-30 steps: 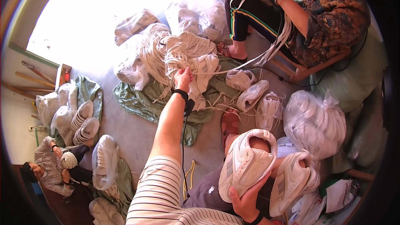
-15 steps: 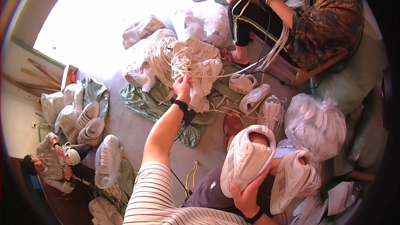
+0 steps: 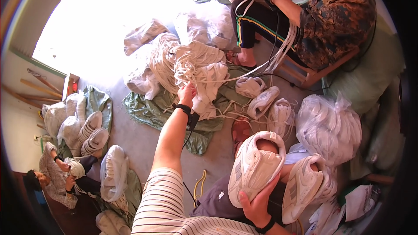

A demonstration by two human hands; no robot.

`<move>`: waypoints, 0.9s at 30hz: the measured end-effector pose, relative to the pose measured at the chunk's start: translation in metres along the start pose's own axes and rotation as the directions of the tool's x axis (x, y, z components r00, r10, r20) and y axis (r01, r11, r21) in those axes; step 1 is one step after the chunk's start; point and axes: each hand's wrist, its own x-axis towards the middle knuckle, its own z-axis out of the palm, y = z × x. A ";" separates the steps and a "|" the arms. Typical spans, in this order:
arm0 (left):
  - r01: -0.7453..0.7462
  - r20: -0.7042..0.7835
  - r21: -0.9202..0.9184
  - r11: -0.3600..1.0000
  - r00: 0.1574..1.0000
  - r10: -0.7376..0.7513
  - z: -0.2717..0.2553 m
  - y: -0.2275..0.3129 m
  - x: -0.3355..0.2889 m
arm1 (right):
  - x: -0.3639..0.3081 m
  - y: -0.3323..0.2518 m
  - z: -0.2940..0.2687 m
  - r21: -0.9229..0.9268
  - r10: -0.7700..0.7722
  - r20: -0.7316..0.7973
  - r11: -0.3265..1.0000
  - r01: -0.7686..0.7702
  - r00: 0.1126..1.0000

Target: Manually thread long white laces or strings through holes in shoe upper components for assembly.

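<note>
My left hand reaches far forward, its fingers closed on a shoelace at the edge of a tangled heap of white shoelaces. The heap lies over pale shoes on a green sheet. In my right hand is a white sneaker, gripped from below by its toe end, with the opening facing away from me. No lace shows in its eyelets. A second white sneaker with a grey side patch rests beside it, near my knee.
A co-worker sits at the upper right, handling laces; another person sits at the lower left. Loose shoes lie on the floor ahead. Plastic bags of shoes stand at the right. A green sheet covers part of the floor.
My left hand has moved slightly down and left at the lace heap, still closed. The right hand keeps holding the sneaker almost unmoved. The view has shifted a little.
</note>
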 end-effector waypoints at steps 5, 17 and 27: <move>0.079 0.011 -0.096 0.992 0.997 -0.079 0.015 -0.004 0.036 | 0.016 -0.001 0.002 0.097 0.078 0.033 0.992 -0.081 0.996; 0.033 0.019 -0.114 0.993 0.999 -0.031 0.012 -0.021 0.003 | 0.007 0.008 -0.007 -0.041 -0.017 0.010 0.999 0.017 1.000; -0.050 0.425 0.000 0.999 0.904 0.046 -0.002 -0.028 -0.168 | -0.034 -0.009 -0.026 -0.064 -0.081 -0.007 0.995 0.080 0.997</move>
